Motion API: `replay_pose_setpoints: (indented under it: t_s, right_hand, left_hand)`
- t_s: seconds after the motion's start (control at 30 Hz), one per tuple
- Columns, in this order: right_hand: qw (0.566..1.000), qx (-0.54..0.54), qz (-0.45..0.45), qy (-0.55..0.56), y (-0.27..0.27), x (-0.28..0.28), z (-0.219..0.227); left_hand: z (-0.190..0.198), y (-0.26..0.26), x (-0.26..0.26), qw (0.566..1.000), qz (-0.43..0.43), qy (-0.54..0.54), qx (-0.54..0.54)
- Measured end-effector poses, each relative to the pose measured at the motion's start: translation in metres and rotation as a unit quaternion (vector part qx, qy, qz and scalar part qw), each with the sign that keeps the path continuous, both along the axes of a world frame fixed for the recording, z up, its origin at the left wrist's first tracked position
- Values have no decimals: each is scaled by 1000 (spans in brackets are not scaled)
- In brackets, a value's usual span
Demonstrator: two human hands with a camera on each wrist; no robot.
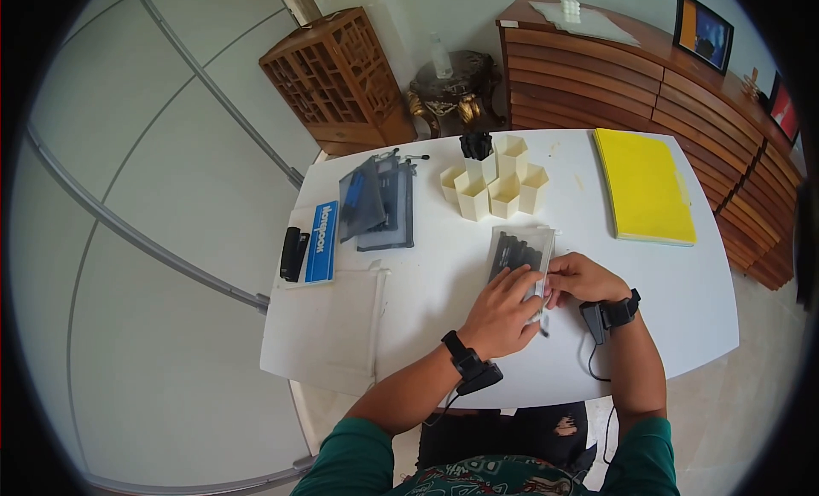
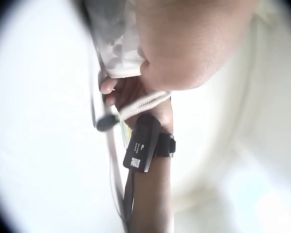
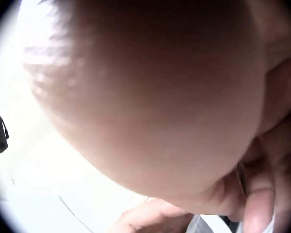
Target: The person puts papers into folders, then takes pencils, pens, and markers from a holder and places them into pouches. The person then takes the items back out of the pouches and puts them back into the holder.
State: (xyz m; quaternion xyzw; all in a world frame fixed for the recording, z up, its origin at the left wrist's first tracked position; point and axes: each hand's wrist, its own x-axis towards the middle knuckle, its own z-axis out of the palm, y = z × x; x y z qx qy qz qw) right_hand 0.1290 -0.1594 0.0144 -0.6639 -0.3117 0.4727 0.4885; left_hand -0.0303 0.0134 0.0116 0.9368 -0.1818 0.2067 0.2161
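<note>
A clear zip pouch [image 1: 543, 240] with black pens [image 1: 515, 252] inside lies under both hands near the table's middle. My left hand [image 1: 503, 313] holds it from the left, with fingers laid across its lower part. At the pouch's right edge, my right hand [image 1: 587, 278] has its fingers bent and pinches the edge. The right wrist view shows these fingertips [image 3: 258, 206] close together beside the plastic. A dark-tipped zipper pull [image 2: 106, 122] hangs at the pouch's lower end in the left wrist view. The left palm hides part of the pouch there.
Cream hexagonal holders [image 1: 503, 193], one filled with black pens, stand behind the pouch. Dark mesh pouches [image 1: 401, 232], a blue notebook [image 1: 322, 240], a black stapler [image 1: 294, 253] and another clear pouch [image 1: 341, 317] lie left. Yellow paper [image 1: 644, 185] sits at the right.
</note>
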Motion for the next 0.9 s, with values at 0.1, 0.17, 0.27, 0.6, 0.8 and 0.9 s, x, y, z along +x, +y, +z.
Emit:
replay_pose_setpoints:
  t_s: [0.1, 0.17, 0.27, 0.6, 0.8, 0.9]
  right_hand:
    - [997, 70, 34, -3, -3, 5, -1]
    - [990, 115, 67, -50, -2, -1, 4]
    - [993, 114, 32, -9, 7, -23, 26]
    - [992, 124, -33, -3, 8, -12, 9]
    - [989, 111, -96, -5, 1, 0, 10]
    - [991, 130, -32, -19, 3, -4, 8]
  left_hand:
    - [-2, 4, 0, 996, 38, -62, -48]
    - [-4, 6, 0, 994, 57, -76, -57]
    - [-8, 5, 1, 991, 88, -63, -75]
    - [-3, 6, 2, 992, 71, -100, -35]
    - [13, -3, -5, 992, 88, -84, -46]
    - [13, -5, -4, 992, 99, -73, -35]
